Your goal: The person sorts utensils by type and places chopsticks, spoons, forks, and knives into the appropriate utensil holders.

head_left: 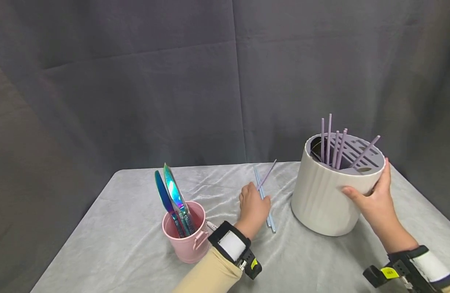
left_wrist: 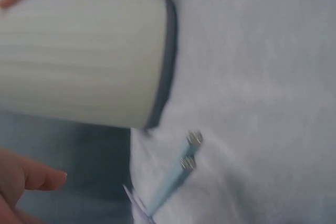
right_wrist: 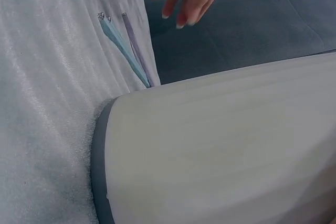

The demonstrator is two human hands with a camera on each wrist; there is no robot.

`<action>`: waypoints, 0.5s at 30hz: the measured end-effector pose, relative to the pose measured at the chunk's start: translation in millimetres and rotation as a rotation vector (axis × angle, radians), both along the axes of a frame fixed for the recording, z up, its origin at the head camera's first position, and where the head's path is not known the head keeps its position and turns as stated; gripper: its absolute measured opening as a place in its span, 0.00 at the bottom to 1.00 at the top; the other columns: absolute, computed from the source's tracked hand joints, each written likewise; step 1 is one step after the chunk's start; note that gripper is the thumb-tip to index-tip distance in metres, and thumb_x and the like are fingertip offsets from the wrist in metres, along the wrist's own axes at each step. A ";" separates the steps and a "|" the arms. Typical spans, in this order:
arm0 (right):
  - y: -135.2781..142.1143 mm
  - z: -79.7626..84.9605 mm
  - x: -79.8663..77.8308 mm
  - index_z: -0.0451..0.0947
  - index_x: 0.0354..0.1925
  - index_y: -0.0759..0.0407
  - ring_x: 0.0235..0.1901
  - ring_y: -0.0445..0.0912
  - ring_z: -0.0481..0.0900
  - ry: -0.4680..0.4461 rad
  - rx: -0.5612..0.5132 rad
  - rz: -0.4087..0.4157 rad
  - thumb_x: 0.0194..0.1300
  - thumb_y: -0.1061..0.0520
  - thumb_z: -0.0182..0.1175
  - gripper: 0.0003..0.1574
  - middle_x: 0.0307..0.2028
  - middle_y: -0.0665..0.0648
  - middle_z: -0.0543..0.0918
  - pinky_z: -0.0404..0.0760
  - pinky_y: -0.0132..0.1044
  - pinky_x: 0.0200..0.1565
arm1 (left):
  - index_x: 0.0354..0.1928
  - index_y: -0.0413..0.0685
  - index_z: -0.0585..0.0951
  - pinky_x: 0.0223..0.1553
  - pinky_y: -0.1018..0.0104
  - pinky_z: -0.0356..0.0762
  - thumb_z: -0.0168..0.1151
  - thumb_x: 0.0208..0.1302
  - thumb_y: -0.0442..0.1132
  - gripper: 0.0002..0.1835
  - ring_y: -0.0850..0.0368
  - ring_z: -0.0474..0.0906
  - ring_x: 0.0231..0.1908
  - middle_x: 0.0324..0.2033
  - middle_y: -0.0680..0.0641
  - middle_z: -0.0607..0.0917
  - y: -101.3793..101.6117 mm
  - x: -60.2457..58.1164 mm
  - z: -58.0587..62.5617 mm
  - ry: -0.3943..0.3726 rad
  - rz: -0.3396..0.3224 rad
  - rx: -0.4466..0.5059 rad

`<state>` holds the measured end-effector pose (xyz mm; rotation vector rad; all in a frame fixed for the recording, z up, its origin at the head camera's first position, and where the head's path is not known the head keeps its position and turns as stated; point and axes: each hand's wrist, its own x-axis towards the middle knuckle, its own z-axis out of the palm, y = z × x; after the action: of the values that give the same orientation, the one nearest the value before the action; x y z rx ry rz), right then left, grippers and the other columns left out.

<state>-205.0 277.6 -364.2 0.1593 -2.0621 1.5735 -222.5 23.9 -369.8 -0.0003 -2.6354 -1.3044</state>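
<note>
My left hand [head_left: 255, 209] hovers above two light blue chopsticks [head_left: 271, 221] and a lilac chopstick [head_left: 268, 172] on the table. In the right wrist view the left fingers [right_wrist: 191, 3] hang loosely apart, holding nothing, and the lilac chopstick [right_wrist: 135, 45] lies beside the blue pair [right_wrist: 123, 48]. My right hand [head_left: 378, 203] grips the right side of a white ribbed utensil holder [head_left: 320, 199], thumb at the front; its other fingers are partly hidden behind. Several lilac chopsticks [head_left: 336, 148] stand in the holder's slotted grey-lilac top [head_left: 372, 160].
A pink bucket [head_left: 188, 248] with a small handle stands left of my left forearm. Several iridescent knives [head_left: 175, 191] lean in it, blades up. A pale, wrinkled cloth [head_left: 118, 240] covers the table, and a dark grey curtain [head_left: 137, 101] hangs behind its far edge.
</note>
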 end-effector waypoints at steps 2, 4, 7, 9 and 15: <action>0.1 -0.4 -0.1 0.31 0.76 0.46 0.65 0.39 0.53 0.009 -0.004 -0.003 0.56 0.61 0.70 0.69 0.70 0.56 0.52 0.51 0.24 0.61 | 0.57 0.24 0.71 0.55 0.48 0.68 0.60 0.60 0.30 0.24 0.36 0.68 0.53 0.52 0.30 0.73 2.5 -7.3 -3.7 -0.001 0.033 -0.072; 0.1 -0.6 0.1 0.32 0.76 0.46 0.65 0.39 0.53 0.013 -0.009 -0.001 0.56 0.60 0.71 0.69 0.70 0.56 0.52 0.50 0.26 0.62 | 0.48 0.27 0.76 0.48 0.50 0.72 0.59 0.58 0.29 0.16 0.39 0.71 0.46 0.44 0.33 0.75 4.2 -14.0 -7.2 0.006 0.065 -0.155; 0.5 -1.1 0.0 0.32 0.76 0.46 0.65 0.39 0.53 0.025 -0.011 0.000 0.55 0.59 0.71 0.69 0.70 0.56 0.52 0.51 0.24 0.62 | 0.38 0.31 0.79 0.40 0.52 0.73 0.59 0.56 0.29 0.08 0.41 0.72 0.40 0.35 0.37 0.76 4.8 -22.6 -10.9 -0.007 0.083 -0.288; 0.7 -1.4 -0.4 0.33 0.76 0.47 0.64 0.39 0.54 0.039 -0.015 0.007 0.54 0.60 0.72 0.70 0.69 0.54 0.53 0.52 0.23 0.61 | 0.34 0.33 0.80 0.37 0.53 0.73 0.59 0.57 0.30 0.06 0.42 0.72 0.38 0.33 0.38 0.75 4.0 -28.2 -12.7 -0.027 0.074 -0.375; 0.0 -1.8 -1.7 0.35 0.76 0.46 0.64 0.40 0.55 0.055 -0.009 0.021 0.54 0.59 0.73 0.69 0.68 0.50 0.55 0.52 0.27 0.62 | 0.36 0.35 0.83 0.38 0.53 0.75 0.57 0.62 0.33 0.08 0.43 0.74 0.40 0.34 0.36 0.78 -1.1 -45.9 -15.5 -0.058 0.047 -0.533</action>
<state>-206.7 277.6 -366.0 0.2196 -2.0169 1.5734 -268.4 22.7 -385.3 0.0200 -2.9248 -0.5633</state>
